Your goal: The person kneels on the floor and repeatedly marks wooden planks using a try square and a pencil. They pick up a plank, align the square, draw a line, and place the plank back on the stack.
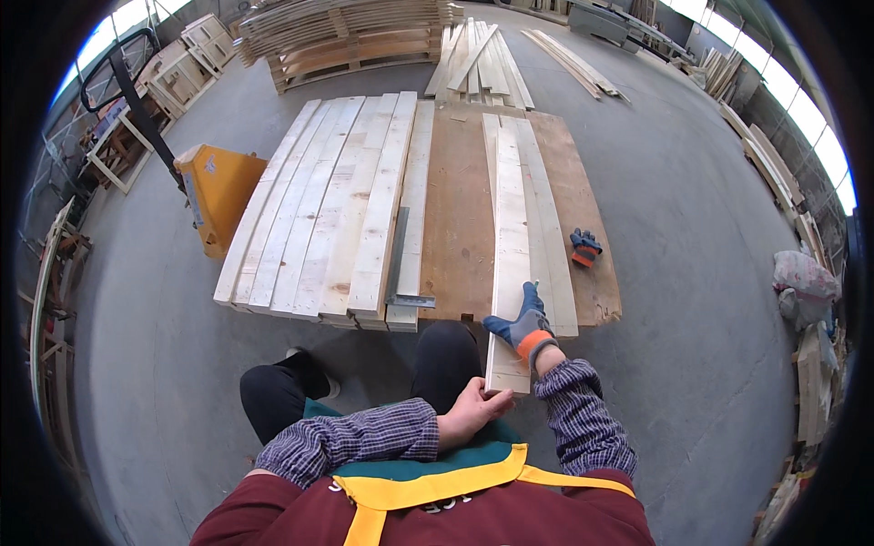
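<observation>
Board (pixel 513 218) lies over the brown panel (pixel 458 209), near end projecting past its edge. Bare left hand (pixel 473 409) is closed on the near-left corner; gloved right hand (pixel 525 326) clamps the right side.

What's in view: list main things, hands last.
Panel: one, brown, centre
Held board: one, pale, panel's right half
Adjoining boards: count unclear, pale, beside it
Stacked boards: many, pale, panel's left
Metal square: one, grey, stack's near right
Loose glove: one, blue and orange, panel's right
Pallet truck: one, yellow and black, left
Pallets: several, tan, back
Floor planks: several, pale, beyond panel
Left hand: one, bare, held board's near end
Right hand: one, blue-orange glove, on held board
</observation>
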Demonstrator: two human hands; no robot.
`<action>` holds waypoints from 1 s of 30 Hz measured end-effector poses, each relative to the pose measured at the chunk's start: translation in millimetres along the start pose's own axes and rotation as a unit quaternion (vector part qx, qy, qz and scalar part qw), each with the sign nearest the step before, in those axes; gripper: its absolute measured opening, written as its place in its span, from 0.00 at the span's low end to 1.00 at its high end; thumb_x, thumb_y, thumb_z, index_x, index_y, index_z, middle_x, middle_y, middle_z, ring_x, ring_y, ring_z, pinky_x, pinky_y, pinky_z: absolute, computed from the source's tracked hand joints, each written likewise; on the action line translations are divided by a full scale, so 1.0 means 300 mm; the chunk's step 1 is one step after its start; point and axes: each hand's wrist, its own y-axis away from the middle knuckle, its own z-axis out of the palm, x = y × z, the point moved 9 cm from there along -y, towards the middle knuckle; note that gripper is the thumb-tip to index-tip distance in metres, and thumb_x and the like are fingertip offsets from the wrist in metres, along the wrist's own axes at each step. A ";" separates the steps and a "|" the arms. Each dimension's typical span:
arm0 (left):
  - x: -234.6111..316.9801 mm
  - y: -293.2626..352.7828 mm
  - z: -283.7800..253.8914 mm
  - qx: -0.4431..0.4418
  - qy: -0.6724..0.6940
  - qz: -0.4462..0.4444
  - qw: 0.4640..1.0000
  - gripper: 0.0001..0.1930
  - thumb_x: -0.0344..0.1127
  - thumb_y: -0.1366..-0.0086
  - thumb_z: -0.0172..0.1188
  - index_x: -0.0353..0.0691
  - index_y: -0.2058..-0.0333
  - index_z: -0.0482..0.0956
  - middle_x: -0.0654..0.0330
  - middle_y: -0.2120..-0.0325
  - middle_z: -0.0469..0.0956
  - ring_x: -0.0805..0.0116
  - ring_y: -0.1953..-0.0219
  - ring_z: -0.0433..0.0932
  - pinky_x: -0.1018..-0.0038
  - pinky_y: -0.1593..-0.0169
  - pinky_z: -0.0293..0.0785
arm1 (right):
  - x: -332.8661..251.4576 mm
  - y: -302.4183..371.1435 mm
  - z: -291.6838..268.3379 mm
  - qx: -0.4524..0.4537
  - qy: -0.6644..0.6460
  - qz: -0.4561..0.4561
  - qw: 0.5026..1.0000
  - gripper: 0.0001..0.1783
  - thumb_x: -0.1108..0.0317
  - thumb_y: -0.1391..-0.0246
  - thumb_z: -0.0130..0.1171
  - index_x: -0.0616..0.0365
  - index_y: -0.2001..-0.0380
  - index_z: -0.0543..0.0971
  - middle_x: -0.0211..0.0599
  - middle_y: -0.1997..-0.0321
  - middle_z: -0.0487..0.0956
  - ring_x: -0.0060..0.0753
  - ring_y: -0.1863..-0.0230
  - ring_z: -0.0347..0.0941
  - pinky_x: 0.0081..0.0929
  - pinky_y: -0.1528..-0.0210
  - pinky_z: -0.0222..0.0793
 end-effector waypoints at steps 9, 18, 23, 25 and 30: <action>0.027 0.114 -0.099 -0.138 -0.130 -0.095 0.977 0.26 0.46 0.29 0.51 0.33 0.41 0.65 0.54 0.60 0.79 0.70 0.56 0.80 0.78 0.53 0.77 | 0.275 0.039 0.074 0.016 0.038 -0.033 0.999 0.62 0.53 0.67 0.73 0.62 0.33 0.49 0.56 0.32 0.54 0.54 0.31 0.52 0.35 0.31 0.53; 0.037 0.238 -0.511 0.136 0.012 -0.099 0.986 0.14 0.40 0.27 0.47 0.36 0.52 0.70 0.54 0.63 0.80 0.66 0.60 0.82 0.76 0.57 0.79 | 0.350 -0.291 0.161 0.070 0.089 -0.046 0.992 0.60 0.50 0.69 0.72 0.58 0.33 0.53 0.52 0.35 0.62 0.52 0.35 0.59 0.37 0.34 0.58; 0.021 0.249 -0.601 0.179 0.055 -0.073 0.980 0.13 0.40 0.27 0.48 0.37 0.53 0.71 0.54 0.64 0.80 0.66 0.62 0.82 0.77 0.60 0.79 | 0.330 -0.491 0.178 0.067 0.050 0.016 0.996 0.60 0.57 0.66 0.74 0.57 0.32 0.51 0.50 0.31 0.58 0.50 0.32 0.55 0.35 0.31 0.53; 0.021 0.259 -0.641 0.197 0.067 -0.056 0.976 0.13 0.40 0.28 0.48 0.37 0.54 0.71 0.53 0.65 0.81 0.65 0.64 0.83 0.78 0.61 0.80 | 0.319 -0.517 0.184 0.071 0.044 0.023 0.996 0.60 0.57 0.66 0.74 0.57 0.32 0.51 0.50 0.32 0.58 0.51 0.32 0.56 0.36 0.31 0.54; -0.005 0.283 -0.740 0.243 0.071 -0.040 0.967 0.13 0.39 0.28 0.49 0.36 0.53 0.71 0.53 0.65 0.80 0.65 0.63 0.82 0.77 0.60 0.80 | 0.303 -0.505 0.177 0.098 0.033 -0.007 0.995 0.59 0.58 0.67 0.75 0.57 0.33 0.53 0.51 0.33 0.60 0.53 0.34 0.57 0.38 0.32 0.55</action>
